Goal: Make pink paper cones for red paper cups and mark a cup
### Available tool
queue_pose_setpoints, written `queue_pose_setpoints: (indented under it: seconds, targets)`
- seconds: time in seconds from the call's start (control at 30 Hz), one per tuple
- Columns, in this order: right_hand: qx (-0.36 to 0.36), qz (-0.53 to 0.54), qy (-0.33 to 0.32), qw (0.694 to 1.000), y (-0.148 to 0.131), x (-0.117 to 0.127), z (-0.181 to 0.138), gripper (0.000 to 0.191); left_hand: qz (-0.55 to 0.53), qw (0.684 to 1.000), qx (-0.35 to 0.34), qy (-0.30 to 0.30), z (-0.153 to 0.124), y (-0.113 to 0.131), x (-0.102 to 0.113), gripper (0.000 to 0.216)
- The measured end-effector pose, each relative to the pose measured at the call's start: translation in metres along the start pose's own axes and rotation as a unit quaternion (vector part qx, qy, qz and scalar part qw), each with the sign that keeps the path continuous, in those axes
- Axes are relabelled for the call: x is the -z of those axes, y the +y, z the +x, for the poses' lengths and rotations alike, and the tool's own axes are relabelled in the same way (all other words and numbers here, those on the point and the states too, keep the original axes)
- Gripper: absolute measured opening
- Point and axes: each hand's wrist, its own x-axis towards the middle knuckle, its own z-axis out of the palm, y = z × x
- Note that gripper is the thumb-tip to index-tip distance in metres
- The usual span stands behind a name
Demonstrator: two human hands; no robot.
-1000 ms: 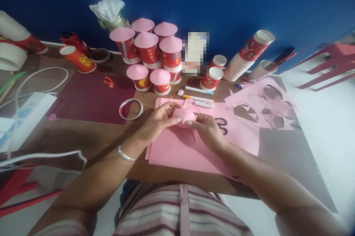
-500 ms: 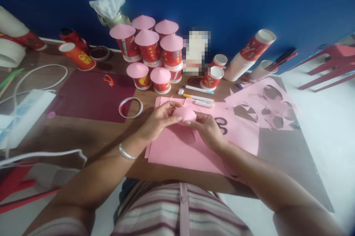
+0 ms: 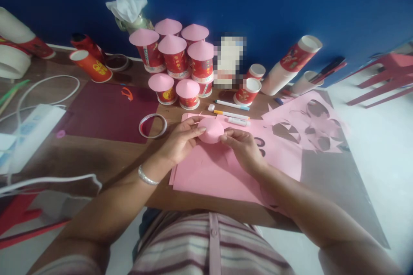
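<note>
Between my two hands is a shallow pink paper cone point(image 3: 211, 132), held over a stack of pink paper sheets point(image 3: 206, 180). My left hand point(image 3: 180, 139) pinches its left edge, thumb on top and fingers behind. On the opposite edge, my right hand point(image 3: 241, 146) has its thumb and fingertips closed. Black scissors point(image 3: 260, 142) lie beside my right hand, their handle loops partly hidden by it. Just beyond the cone are a glue stick point(image 3: 238, 122), an orange marker point(image 3: 231, 114) and a blue marker point(image 3: 232, 105).
Several red paper cups point(image 3: 176, 64) with pink cone tops stand at the back. A tape roll point(image 3: 152, 126) lies left of the sheets, near a dark red sheet point(image 3: 109, 113). Pink cut-out scraps point(image 3: 303, 120) lie right. A power strip point(image 3: 35, 137) and white cables are at far left.
The cone has shifted slightly left and now shows more of its top face, tilted toward me. My right hand's fingers have moved to its lower right edge. The scissors are more covered.
</note>
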Motion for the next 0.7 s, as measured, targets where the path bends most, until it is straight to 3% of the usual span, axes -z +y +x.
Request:
queue_pose_setpoints:
  seconds: [0.4, 0.7]
  targets:
    - [-0.012, 0.036, 0.015, 0.999, 0.0016, 0.0016, 0.0006, 0.034, 0.061, 0.997, 0.007, 0.045, -0.0019, -0.0019, 0.0031, 0.043]
    - [-0.030, 0.071, -0.034, 0.996, 0.0012, -0.0030, -0.0011, 0.026, 0.070, 0.997, 0.006, 0.036, -0.0023, -0.0022, 0.0006, 0.042]
